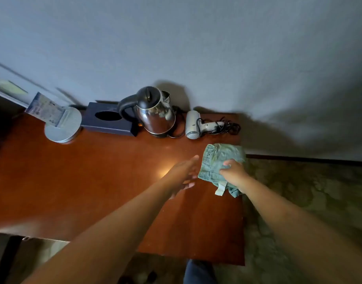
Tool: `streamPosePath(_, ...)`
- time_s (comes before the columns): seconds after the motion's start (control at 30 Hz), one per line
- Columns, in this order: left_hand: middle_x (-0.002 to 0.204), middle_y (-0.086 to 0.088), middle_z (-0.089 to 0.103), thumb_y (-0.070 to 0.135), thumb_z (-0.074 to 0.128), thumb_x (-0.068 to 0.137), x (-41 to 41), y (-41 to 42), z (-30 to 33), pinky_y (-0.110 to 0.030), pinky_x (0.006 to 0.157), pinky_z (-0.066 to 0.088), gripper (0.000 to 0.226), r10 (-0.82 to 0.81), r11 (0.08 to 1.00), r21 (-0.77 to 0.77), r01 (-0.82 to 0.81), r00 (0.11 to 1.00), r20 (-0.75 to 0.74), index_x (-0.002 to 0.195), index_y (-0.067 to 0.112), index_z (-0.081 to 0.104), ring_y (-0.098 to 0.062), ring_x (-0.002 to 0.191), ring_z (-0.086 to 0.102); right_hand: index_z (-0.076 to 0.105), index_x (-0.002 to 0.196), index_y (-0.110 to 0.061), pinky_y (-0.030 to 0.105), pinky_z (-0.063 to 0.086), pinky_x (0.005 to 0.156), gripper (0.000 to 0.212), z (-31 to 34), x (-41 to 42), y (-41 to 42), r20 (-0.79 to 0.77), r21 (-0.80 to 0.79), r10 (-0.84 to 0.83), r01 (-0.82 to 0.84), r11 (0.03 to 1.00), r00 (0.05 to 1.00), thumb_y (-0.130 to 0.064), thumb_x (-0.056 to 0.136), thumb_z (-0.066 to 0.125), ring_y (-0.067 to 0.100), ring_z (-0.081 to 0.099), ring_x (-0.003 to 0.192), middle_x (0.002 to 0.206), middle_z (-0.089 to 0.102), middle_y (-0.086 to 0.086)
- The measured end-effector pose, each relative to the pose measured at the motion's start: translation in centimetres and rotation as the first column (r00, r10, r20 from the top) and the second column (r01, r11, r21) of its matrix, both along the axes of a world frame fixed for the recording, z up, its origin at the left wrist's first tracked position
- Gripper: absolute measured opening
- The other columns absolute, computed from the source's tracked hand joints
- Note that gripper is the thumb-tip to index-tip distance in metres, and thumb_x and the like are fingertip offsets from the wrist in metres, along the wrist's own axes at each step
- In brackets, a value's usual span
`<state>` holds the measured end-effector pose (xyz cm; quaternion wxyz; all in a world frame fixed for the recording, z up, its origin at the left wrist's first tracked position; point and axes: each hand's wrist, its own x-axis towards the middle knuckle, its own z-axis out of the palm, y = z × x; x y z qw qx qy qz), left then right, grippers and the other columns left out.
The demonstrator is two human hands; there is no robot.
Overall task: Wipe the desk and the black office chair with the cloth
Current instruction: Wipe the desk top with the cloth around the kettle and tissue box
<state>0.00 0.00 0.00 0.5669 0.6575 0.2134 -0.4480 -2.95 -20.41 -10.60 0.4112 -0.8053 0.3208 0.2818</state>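
**Clutter along the wall**

A steel kettle (156, 113) with a black handle stands on its base at 12 o'clock. Just beside it, at 9 o'clock of it, lies a dark tissue box (108, 119). Further toward 9 o'clock is a round metal stand (63, 128) holding a tilted card (45, 109). At 3 o'clock of the kettle lies a white hair dryer (194, 125), its black cord (229, 126) bunched beside it. Patterned carpet (309, 201) lies at 4 o'clock, under a grey wall (196, 37).
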Motion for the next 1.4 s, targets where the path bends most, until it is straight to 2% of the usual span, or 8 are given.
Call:
streamPosePath(0.1, 0.115, 0.0, 0.069, 0.059, 0.057, 0.093, 0.7, -0.5, -0.9, -0.04, 0.098, 0.052, 0.043, -0.025, 0.999, 0.022, 0.026, 0.999, -0.023, 0.115, 0.022, 0.064, -0.017, 0.099, 0.062, 0.043, 0.143, -0.027, 0.046, 0.05, 0.102, 0.059, -0.7, 0.3, -0.5, 0.009, -0.16, 0.017, -0.015, 0.987, 1.0, -0.021, 0.088, 0.064, 0.034, 0.04, 0.135, 0.153, 0.025, 0.01)
streamPosePath(0.27, 0.119, 0.002, 0.067, 0.059, 0.056, 0.093, 1.4, 0.0, -3.1, -0.038, 0.094, 0.054, 0.044, -0.006, 0.998, 0.062, 0.01, 0.999, -0.052, 0.119, 0.024, 0.063, -0.018, 0.106, 0.063, 0.032, 0.151, -0.032, 0.049, 0.047, 0.106, 0.07, -2.9, 0.3, -0.1, -0.057, -0.328, 0.146, -0.157, 0.932, 0.988, -0.025, 0.09, 0.066, 0.039, 0.025, 0.144, 0.159, 0.02, 0.012)
streamPosePath(0.43, 0.12, 0.003, 0.066, 0.061, 0.055, 0.093, 1.0, 0.4, -4.5, -0.039, 0.096, 0.055, 0.047, -0.005, 0.996, 0.09, 0.012, 0.997, -0.08, 0.12, 0.023, 0.062, -0.017, 0.11, 0.063, 0.039, 0.142, -0.026, 0.045, 0.055, 0.092, 0.06, -3.7, 0.4, -0.1, -0.075, -0.507, 0.315, -0.308, 0.805, 0.946, -0.032, 0.091, 0.07, 0.039, 0.041, 0.128, 0.141, 0.035, 0.019)
streamPosePath(0.57, 0.12, 0.004, 0.066, 0.06, 0.055, 0.093, 0.5, 0.9, -4.9, -0.037, 0.095, 0.055, 0.048, -0.001, 0.996, 0.089, 0.009, 0.996, -0.087, 0.122, 0.022, 0.061, -0.017, 0.11, 0.063, 0.046, 0.134, -0.023, 0.044, 0.056, 0.083, 0.044, -4.0, 0.3, 0.4, -0.081, -0.541, 0.369, -0.352, 0.764, 0.926, -0.016, 0.094, 0.064, 0.036, 0.053, 0.114, 0.13, 0.045, 0.017)
streamPosePath(0.87, 0.123, 0.002, 0.065, 0.059, 0.056, 0.093, -0.2, 4.3, -2.4, -0.033, 0.087, 0.057, 0.049, 0.022, 0.994, 0.105, -0.017, 0.998, -0.051, 0.123, 0.021, 0.06, -0.021, 0.113, 0.063, 0.057, 0.123, -0.02, 0.034, 0.048, 0.091, 0.038, 0.4, 0.9, 2.5, 0.054, -0.288, 0.334, -0.305, 0.908, 0.941, -0.007, 0.087, 0.055, 0.031, 0.055, 0.112, 0.127, 0.05, 0.009)
streamPosePath(1.1, 0.128, 0.0, 0.058, 0.051, 0.054, 0.098, 0.5, 10.2, 1.8, -0.039, 0.094, 0.054, 0.035, 0.076, 0.988, 0.131, -0.082, 0.996, 0.054, 0.12, 0.025, 0.054, -0.019, 0.112, 0.058, 0.054, 0.094, -0.035, 0.034, 0.047, 0.074, 0.033, 7.5, 4.1, 10.9, 0.242, 0.059, 0.214, -0.234, 0.97, 0.946, -0.008, 0.078, 0.065, 0.029, 0.06, 0.098, 0.114, 0.058, 0.009)
streamPosePath(1.27, 0.11, -0.005, 0.059, 0.055, 0.048, 0.098, 2.0, 18.3, 4.5, -0.033, 0.069, 0.053, 0.048, 0.18, 0.962, 0.174, -0.212, 0.966, 0.185, 0.127, 0.017, 0.054, -0.021, 0.097, 0.057, 0.061, 0.109, -0.018, 0.03, 0.052, 0.068, 0.033, 13.8, 6.7, 19.9, 0.269, 0.354, 0.083, -0.178, 0.918, 0.96, -0.001, 0.083, 0.069, 0.02, 0.065, 0.089, 0.106, 0.067, 0.008)
streamPosePath(1.4, 0.111, -0.007, 0.061, 0.062, 0.042, 0.096, 4.1, 26.1, 5.6, -0.038, 0.077, 0.056, 0.057, 0.262, 0.937, 0.172, -0.305, 0.937, 0.231, 0.126, 0.016, 0.055, -0.022, 0.097, 0.059, 0.057, 0.119, -0.023, 0.029, 0.05, 0.066, 0.035, 17.2, 8.6, 27.8, 0.246, 0.432, 0.097, -0.198, 0.88, 0.965, -0.005, 0.091, 0.068, 0.019, 0.066, 0.092, 0.109, 0.069, 0.004)
